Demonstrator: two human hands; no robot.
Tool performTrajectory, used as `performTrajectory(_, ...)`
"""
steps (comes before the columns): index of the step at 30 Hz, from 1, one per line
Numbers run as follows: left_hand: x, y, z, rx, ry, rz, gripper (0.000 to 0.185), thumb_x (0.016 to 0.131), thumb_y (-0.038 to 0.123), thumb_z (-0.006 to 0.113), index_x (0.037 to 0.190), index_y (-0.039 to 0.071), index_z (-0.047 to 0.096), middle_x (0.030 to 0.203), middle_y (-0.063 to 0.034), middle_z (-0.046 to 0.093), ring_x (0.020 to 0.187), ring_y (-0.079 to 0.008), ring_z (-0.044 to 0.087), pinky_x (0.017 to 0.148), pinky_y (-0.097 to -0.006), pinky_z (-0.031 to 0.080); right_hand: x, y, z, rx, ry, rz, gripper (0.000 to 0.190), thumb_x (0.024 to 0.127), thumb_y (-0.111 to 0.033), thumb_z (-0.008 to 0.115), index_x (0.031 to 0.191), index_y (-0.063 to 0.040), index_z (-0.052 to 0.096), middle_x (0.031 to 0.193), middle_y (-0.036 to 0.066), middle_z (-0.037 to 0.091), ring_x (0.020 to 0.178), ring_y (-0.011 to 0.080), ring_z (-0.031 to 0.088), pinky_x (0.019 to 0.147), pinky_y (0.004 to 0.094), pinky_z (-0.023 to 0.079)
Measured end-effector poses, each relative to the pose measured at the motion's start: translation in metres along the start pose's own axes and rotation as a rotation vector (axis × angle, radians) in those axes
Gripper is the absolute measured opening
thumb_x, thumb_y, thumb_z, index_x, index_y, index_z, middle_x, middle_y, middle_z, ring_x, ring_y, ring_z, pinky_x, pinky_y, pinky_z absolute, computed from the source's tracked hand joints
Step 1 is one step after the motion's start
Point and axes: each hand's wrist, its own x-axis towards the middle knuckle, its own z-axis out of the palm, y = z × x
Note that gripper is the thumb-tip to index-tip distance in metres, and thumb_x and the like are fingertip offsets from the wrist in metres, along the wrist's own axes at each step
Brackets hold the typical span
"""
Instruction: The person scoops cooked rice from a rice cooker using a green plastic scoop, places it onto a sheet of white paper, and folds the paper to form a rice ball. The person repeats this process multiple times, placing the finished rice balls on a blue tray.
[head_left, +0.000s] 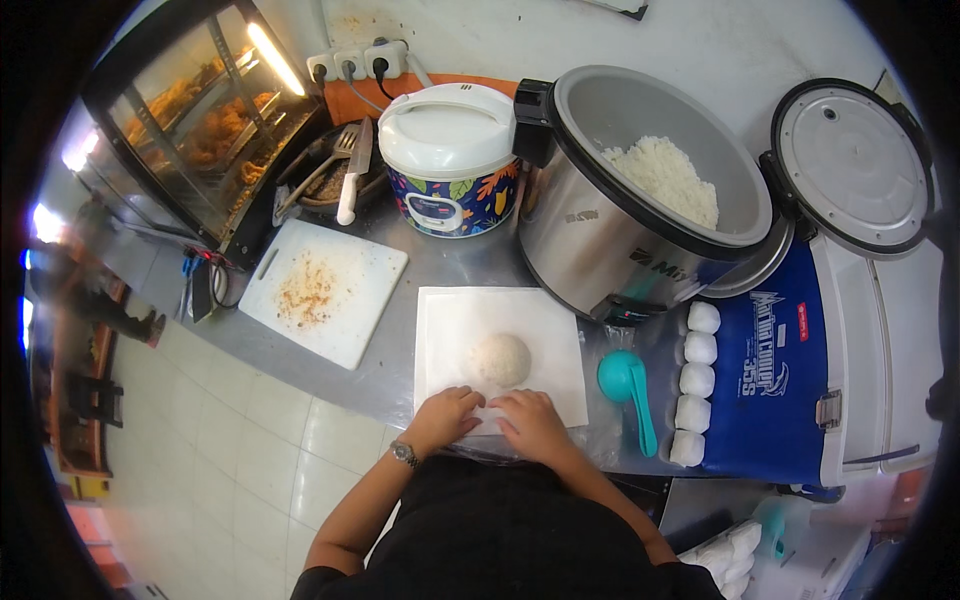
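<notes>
A stack of white wrapping paper (442, 330) lies on the steel counter before me. On it rests a rounded mound of cooked rice (502, 360). My left hand (448, 417), below a wristwatch, touches the near edge of the paper with curled fingers. Beside it my right hand (531, 424) is at the same edge, fingers bent. Whether either hand pinches the paper cannot be told. To the right lies a turquoise rice scoop (628, 382). Several white wrapped bundles (699, 380) stand in a row farther right. Behind, a large open rice cooker (615, 225) holds white rice (664, 180).
A white cutting board (337, 285) with crumbs lies left. Behind it are a knife (354, 169), a spatula (330, 161) and a heated display case (202, 135) of fried food. A smaller patterned rice cooker (450, 165) stands at the back. A blue cooler box (765, 390) is at right.
</notes>
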Motion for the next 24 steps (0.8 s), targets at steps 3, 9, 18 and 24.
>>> performTrajectory(3,-0.003,0.002,0.003,-0.003,0.064,-0.181,0.021,0.078,0.015,0.068,0.093,0.007,0.055,0.086,-0.0117,0.058,0.075,-0.0313,0.061,0.066,-0.0409,0.049,-0.012,0.017,-0.008,0.06,0.032,0.118,0.024,0.078,-0.013,0.063,0.102,-0.009,0.062,0.092,0.009,0.063,0.09,0.0286,0.059,0.08,0.0431,0.042)
performTrajectory(9,0.01,-0.003,0.016,-0.06,0.192,-0.293,0.02,0.082,0.016,0.065,0.093,0.006,0.052,0.087,-0.014,0.059,0.071,-0.0368,0.06,0.061,-0.0451,0.047,-0.019,0.019,0.0,0.059,0.021,0.081,0.023,0.077,-0.014,0.065,0.099,-0.009,0.062,0.089,0.008,0.063,0.087,0.0274,0.059,0.078,0.0425,0.042)
performTrajectory(18,0.011,-0.004,0.015,-0.047,0.22,-0.314,0.021,0.08,0.016,0.067,0.087,0.005,0.05,0.078,-0.0157,0.06,0.068,-0.0338,0.061,0.059,-0.0421,0.048,0.007,-0.005,0.032,-0.073,-0.019,-0.147,0.032,0.072,-0.021,0.071,0.1,-0.01,0.06,0.095,0.005,0.057,0.094,0.0229,0.054,0.08,0.0372,0.04)
performTrajectory(24,0.011,-0.013,0.011,-0.063,0.179,-0.292,0.02,0.082,0.017,0.064,0.092,0.004,0.052,0.081,-0.0162,0.061,0.071,-0.0334,0.061,0.061,-0.0395,0.049,0.013,-0.002,0.036,-0.248,0.029,-0.17,0.027,0.073,-0.014,0.063,0.099,-0.008,0.06,0.091,0.007,0.057,0.092,0.0238,0.054,0.079,0.0382,0.039)
